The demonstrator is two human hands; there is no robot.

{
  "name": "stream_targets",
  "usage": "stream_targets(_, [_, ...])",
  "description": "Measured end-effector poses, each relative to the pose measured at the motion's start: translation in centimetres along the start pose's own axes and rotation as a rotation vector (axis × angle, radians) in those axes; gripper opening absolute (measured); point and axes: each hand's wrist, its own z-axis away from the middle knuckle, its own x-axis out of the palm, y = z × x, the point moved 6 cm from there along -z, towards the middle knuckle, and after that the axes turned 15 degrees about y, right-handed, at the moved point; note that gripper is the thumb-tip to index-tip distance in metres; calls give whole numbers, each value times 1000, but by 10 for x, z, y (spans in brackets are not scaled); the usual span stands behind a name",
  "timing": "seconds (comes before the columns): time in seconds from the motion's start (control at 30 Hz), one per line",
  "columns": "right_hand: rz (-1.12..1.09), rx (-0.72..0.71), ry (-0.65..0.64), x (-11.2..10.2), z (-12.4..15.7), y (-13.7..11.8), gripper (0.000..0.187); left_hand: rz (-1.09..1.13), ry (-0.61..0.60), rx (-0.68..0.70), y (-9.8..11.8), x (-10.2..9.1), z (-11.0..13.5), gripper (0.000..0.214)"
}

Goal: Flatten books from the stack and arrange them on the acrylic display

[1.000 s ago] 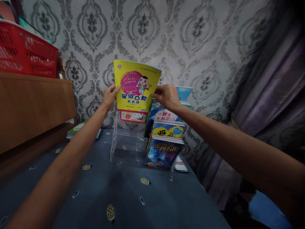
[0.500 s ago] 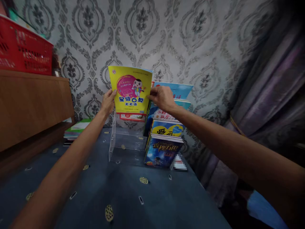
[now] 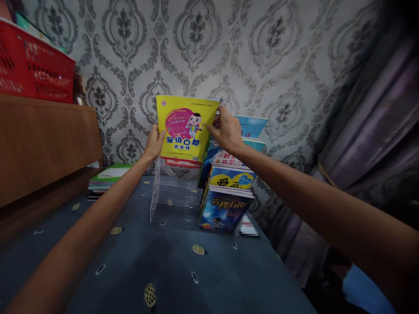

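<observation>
Upright and slightly tilted, the yellow booklet (image 3: 183, 131) is held between both grips over the top tier of the clear stepped rack (image 3: 175, 203). Its left edge is pinched by the left grip (image 3: 153, 141), with the thumb laid on the cover. Its upper right corner is clasped by the right grip (image 3: 227, 130), with the fingers closed over the edge. The lower edge is seen just above a red-and-white cover (image 3: 182, 162) standing in the rack; whether it touches the rack cannot be told.

The booklet is thin, glossy and rectangular, and is printed with a pink circle and a cartoon figure. The rack is made of transparent plastic. Just beside it on the right, glossy books are ranged in tiers, with a dark blue book (image 3: 225, 209) in front. The surface (image 3: 196, 279) is covered by a dark blue cloth dotted with pale patches.

A red slatted basket (image 3: 32, 69) on a wooden cabinet (image 3: 46, 139) is cut off at the left edge. A small patch by the dark blue book is blurred.
</observation>
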Motion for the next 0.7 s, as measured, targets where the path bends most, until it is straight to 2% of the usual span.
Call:
stream_targets(0.13, [-6,48,40,3,-8,6,26,-142,10,56,4,-1,3,25])
stream_targets(0.23, [-10,40,41,8,-11,10,12,-205,-18,3,2,0,6,18])
stream_targets(0.3, [18,34,29,11,-11,11,9,-268,-44,-43,-3,-1,9,13])
stream_targets(0.4, [80,16,26,11,-7,5,22,-319,-75,-52,-5,-3,13,7])
stream_targets(0.57, [156,-92,101,-3,-3,-16,53,-303,-122,-68,-4,-2,15,13])
stream_targets(0.7, [215,-148,81,-5,-6,-20,44,-277,-133,-93,-4,2,9,17])
